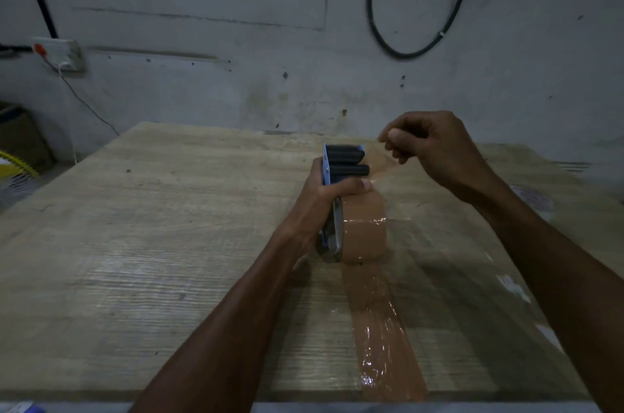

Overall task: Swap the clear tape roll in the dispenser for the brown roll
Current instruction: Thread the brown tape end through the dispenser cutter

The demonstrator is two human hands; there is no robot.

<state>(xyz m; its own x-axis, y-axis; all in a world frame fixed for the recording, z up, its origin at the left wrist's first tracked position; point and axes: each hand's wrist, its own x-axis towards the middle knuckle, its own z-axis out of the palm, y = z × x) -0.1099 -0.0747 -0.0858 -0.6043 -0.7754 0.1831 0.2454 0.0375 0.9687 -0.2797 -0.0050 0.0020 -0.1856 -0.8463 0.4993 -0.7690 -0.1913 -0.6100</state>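
The left hand (317,206) is wrapped tight around the tape dispenser (341,166) on the bench (135,243) — the brown roll (366,230) sits just right of that grip, already mounted. The right hand (435,149) pinches the loose tape end (383,164) — pulled out past the rollers.

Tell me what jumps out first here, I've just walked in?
Two bare arms reach over a wooden table. The left hand grips a tape dispenser loaded with a brown roll at centre, while the right hand pinches the tape's free end just beyond. A shiny brown tape strip runs toward the near edge.
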